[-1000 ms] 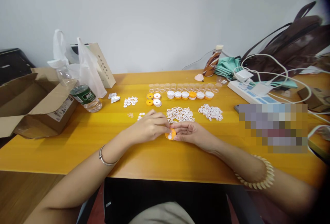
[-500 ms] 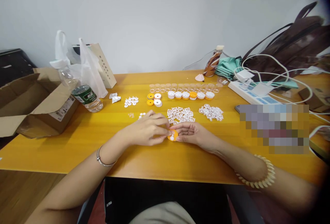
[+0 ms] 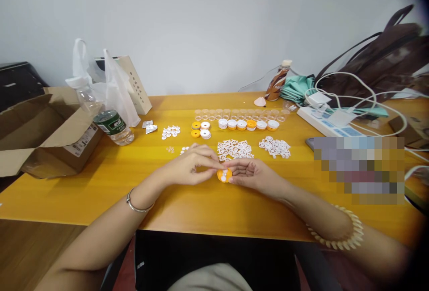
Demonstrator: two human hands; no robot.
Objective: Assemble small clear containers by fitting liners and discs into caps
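Note:
Low over the table, a small round orange plastic case (image 3: 220, 177) with white gear-like parts inside faces up towards me. My right hand (image 3: 256, 175) grips it at the right edge between thumb and curled fingers. From the other side my left hand (image 3: 195, 166) bends over it, the index fingertip at the upper rim and the thumb at the left edge. Whether a tiny part sits under the left fingertips cannot be made out. Just beyond the hands lies a pile of white cut-out plastic pieces (image 3: 234, 149), with small white discs (image 3: 183, 150) beside my left knuckles.
A second white pile (image 3: 275, 147) lies right. Farther back are orange and white round pieces (image 3: 241, 124), clear rings (image 3: 234, 115) and white stemmed parts (image 3: 170, 131). A water bottle (image 3: 115, 128) and cardboard box (image 3: 50, 139) stand left; a power strip (image 3: 330, 123) lies right.
My left fingers have shifted from inside the orange case up to its upper rim, showing more of the white parts. The right hand keeps its hold.

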